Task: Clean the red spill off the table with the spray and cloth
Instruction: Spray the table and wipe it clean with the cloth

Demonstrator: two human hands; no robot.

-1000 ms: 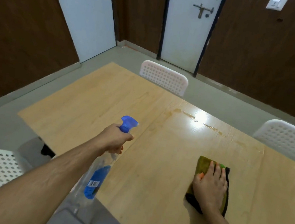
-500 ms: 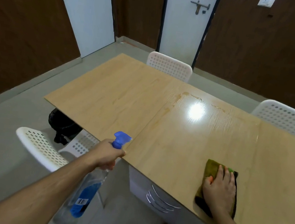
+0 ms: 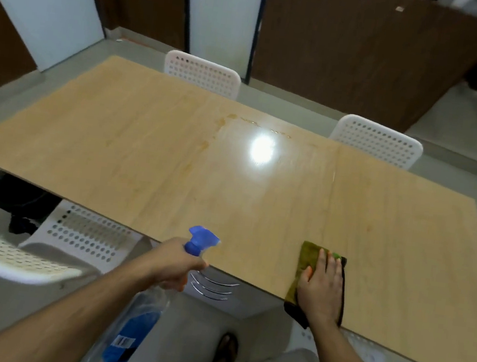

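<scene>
Worktop edge: left hand grips spray bottle; right hand presses flat, fingers straight, on cloth.

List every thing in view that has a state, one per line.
spray bottle: gripped at the neck, off the table, nozzle toward it
cloth: flat at the table's near edge
left hand: gripping the bottle
right hand: flat on the cloth
table: faint reddish streaks near the glare
drawers: closed

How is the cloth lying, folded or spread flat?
Folded, apparently: the cloth is a compact olive pad with a dark layer at its edges, under the right hand on the table near edge.
</scene>
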